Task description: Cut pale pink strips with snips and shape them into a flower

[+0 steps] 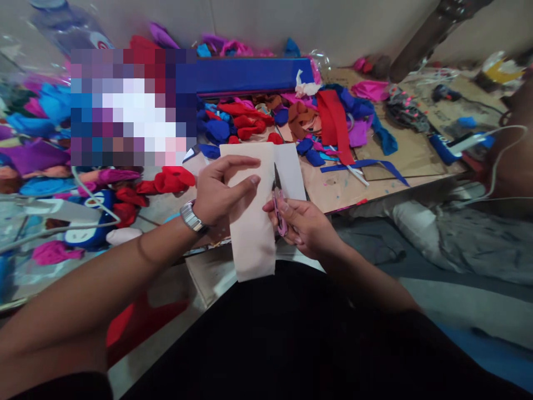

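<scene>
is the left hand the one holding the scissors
No, the right hand holds the scissors, while the left hand is over the pale sheet.

Roomier right, crowded left.
You could pass your right hand [306, 223] over the cardboard [406, 160], short of what looks like a corded device [446, 149]; fabric scraps [333, 119] and the blue box [254, 75] block the far side, a pale cord [116, 222] your left.

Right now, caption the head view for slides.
Right hand holds pink scissors by a pale strip, left hand over it.
</scene>
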The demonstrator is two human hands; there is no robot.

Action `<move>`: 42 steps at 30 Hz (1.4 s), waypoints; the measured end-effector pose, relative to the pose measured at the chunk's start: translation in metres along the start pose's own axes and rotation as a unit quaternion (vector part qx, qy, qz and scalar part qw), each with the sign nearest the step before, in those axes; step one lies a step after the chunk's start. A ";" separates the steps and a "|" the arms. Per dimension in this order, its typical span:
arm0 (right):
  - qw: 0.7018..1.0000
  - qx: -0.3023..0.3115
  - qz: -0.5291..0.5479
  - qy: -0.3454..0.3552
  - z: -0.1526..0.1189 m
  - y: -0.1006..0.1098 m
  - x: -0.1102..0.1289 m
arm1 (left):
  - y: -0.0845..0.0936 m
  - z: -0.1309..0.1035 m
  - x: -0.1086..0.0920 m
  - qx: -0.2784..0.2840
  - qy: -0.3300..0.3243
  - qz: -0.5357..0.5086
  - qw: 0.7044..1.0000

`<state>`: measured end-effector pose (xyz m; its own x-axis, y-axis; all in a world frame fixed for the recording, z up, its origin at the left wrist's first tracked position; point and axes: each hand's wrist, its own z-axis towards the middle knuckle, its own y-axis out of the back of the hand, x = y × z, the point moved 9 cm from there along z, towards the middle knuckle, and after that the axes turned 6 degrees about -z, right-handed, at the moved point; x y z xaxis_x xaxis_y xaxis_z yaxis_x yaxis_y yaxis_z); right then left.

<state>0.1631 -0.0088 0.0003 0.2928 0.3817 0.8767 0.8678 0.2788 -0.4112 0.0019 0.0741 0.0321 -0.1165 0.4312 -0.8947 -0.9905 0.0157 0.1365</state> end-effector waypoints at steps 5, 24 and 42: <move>1.000 -0.002 -0.003 0.003 -0.001 0.001 -0.002 | 0.000 0.000 -0.002 -0.001 -0.004 0.002 1.000; 1.000 -0.007 0.015 0.005 0.000 -0.002 0.005 | -0.001 0.001 -0.007 0.011 -0.024 -0.010 1.000; 1.000 -0.008 -0.005 0.008 0.000 0.000 0.006 | -0.003 -0.001 -0.008 0.023 -0.032 -0.007 0.999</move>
<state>0.1648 -0.0068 0.0054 0.2900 0.3644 0.8849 0.8771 0.2688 -0.3981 0.0057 0.0695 0.0388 -0.0965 0.4883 -0.8673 -0.9873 0.0633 0.1455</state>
